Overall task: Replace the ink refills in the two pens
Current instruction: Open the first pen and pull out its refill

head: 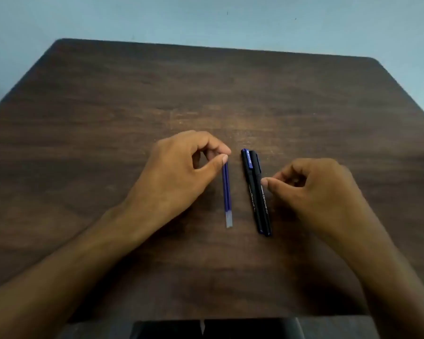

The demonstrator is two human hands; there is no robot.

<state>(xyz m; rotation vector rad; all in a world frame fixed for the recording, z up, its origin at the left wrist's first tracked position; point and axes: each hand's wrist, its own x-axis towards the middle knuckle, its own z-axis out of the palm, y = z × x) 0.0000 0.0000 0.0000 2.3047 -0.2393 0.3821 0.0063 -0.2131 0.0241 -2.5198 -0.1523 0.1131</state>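
Two black capped pens (256, 192) lie side by side at the middle of the dark wooden table (132, 99), pointing away from me. To their left lie blue ink refills (227, 194) close together, with clear near ends. My left hand (179, 172) pinches the far tips of the refills between thumb and forefinger. My right hand (313, 189) sits just right of the pens, fingers curled, thumb and fingertip touching the right pen's barrel; whether it grips the pen is unclear.
The table's far edge meets a pale blue wall (206, 18). A dark object (216, 329) shows below the table's near edge. Bare wood lies on all sides of the pens.
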